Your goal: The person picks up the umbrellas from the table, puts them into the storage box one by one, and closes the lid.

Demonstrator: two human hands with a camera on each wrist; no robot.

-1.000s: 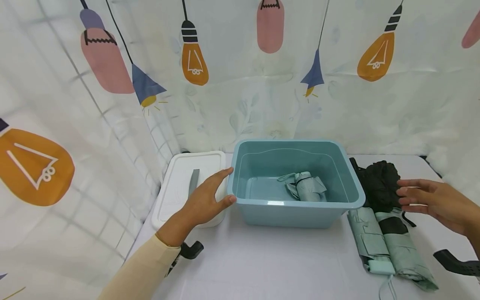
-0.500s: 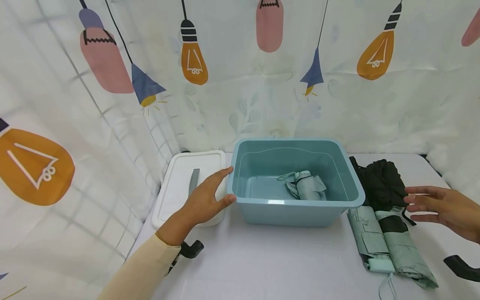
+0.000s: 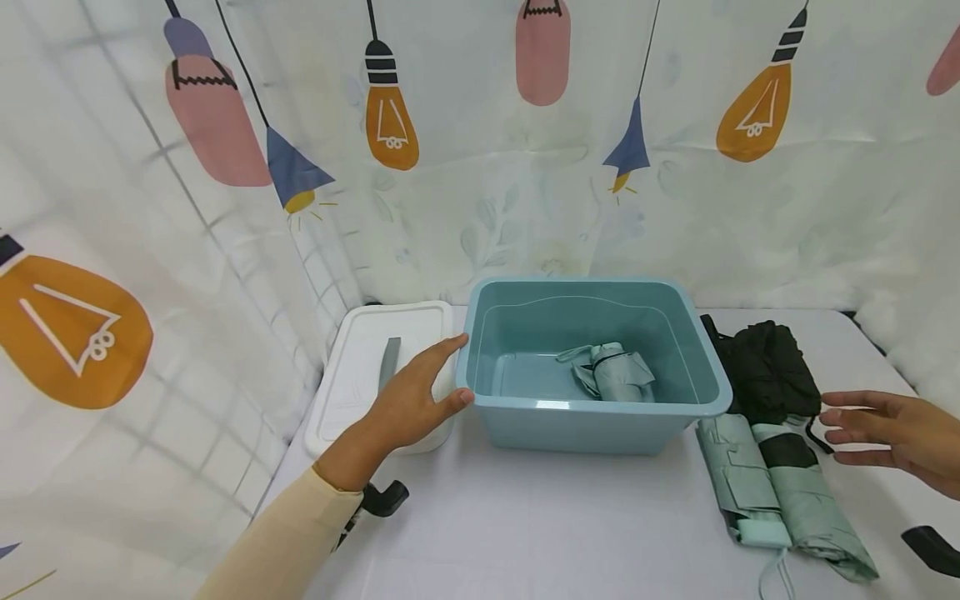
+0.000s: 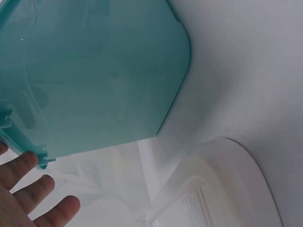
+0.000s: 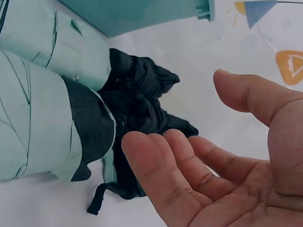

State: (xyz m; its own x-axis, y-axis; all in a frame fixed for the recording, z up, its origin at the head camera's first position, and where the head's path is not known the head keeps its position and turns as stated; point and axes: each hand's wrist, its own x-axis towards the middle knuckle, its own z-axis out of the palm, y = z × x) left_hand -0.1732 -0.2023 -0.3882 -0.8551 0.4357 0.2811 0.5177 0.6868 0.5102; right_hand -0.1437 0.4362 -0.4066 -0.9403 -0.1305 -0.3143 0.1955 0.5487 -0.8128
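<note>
My left hand touches the left rim of a blue-green plastic tub, thumb and fingers spread along its edge. Inside the tub lies a small pale green folded bundle with a loop. Over at the right, my right hand hovers beside a black crumpled fabric bundle, its fingers slightly bent and holding nothing. In front of the black bundle lie a flat pale green folded umbrella with a cord, and a thicker pale green roll with a black band.
A white lidded box with a grey strip on its lid stands left of the tub, close to my left hand. A white cloth covers the table. Behind and to the left hangs a printed curtain.
My right hand has moved right and slightly toward me, away from the black bundle. My left hand, the tub and the bundles stay in place.
</note>
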